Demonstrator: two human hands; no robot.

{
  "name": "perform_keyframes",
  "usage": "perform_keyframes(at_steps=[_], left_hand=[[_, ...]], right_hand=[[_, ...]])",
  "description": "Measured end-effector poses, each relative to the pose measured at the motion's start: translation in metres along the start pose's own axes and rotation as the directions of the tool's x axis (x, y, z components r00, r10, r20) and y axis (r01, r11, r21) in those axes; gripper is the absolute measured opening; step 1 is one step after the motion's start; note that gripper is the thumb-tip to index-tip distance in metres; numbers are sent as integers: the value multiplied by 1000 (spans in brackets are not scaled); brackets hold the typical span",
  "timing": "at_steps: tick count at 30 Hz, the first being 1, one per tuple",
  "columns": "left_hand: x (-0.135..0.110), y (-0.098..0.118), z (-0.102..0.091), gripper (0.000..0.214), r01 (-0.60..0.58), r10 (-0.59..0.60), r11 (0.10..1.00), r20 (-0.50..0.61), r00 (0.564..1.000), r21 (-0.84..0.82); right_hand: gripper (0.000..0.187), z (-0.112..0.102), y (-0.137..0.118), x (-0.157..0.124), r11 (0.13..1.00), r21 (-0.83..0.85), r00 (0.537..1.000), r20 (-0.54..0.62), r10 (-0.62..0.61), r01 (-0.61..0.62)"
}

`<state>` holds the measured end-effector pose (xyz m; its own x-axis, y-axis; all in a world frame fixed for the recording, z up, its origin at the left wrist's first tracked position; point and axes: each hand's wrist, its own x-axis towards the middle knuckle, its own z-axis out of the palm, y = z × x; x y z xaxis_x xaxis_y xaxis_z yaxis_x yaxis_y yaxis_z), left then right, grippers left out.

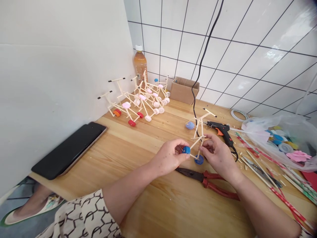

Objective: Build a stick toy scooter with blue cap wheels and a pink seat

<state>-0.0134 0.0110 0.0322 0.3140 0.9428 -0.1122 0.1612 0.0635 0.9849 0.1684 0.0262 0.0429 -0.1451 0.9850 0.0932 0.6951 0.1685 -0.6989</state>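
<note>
My left hand [170,157] pinches a blue bottle cap [186,150] against the end of a small frame of wooden sticks [199,130]. My right hand [216,153] grips the lower sticks of that same frame, fingers closed on them. Another blue cap [198,160] lies on the wooden table [138,138] under the frame, and a pale blue cap [190,125] sits at the frame's far end. The stick frame stands upright between both hands.
Red-handled pliers [210,181] lie just before my hands. A black and orange glue gun [221,129] rests behind my right hand, its cord rising up the tiled wall. Finished stick models [138,102], a bottle [140,64], a cardboard box [184,90], a phone [69,150], a bag of caps [282,140].
</note>
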Motion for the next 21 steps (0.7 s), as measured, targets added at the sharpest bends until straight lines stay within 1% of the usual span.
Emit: perform_keyframes(at_steps=[4, 7, 10, 13, 17, 21], left_hand=[[0, -3, 1, 23, -34, 35, 997, -5, 999, 71], [1, -7, 1, 23, -61, 65, 983, -16, 998, 171], [2, -13, 1, 22, -82, 89, 951, -10, 996, 299], [3, -15, 2, 22, -109, 107, 914, 26, 994, 392], [3, -11, 1, 23, -109, 97, 900, 51, 994, 422], [4, -11, 1, 30, -99, 82, 882, 57, 995, 461]], right_hand=[[26, 1, 0, -1, 999, 4, 999, -33, -41, 41], [24, 3, 1, -1, 997, -1, 996, -46, -76, 76], [23, 5, 3, -2, 995, -14, 995, -41, -94, 94], [24, 7, 6, -2, 995, -17, 995, -24, -94, 94], [24, 8, 8, -3, 996, -18, 996, 5, -88, 88], [25, 8, 6, -4, 997, -11, 997, 15, -79, 80]])
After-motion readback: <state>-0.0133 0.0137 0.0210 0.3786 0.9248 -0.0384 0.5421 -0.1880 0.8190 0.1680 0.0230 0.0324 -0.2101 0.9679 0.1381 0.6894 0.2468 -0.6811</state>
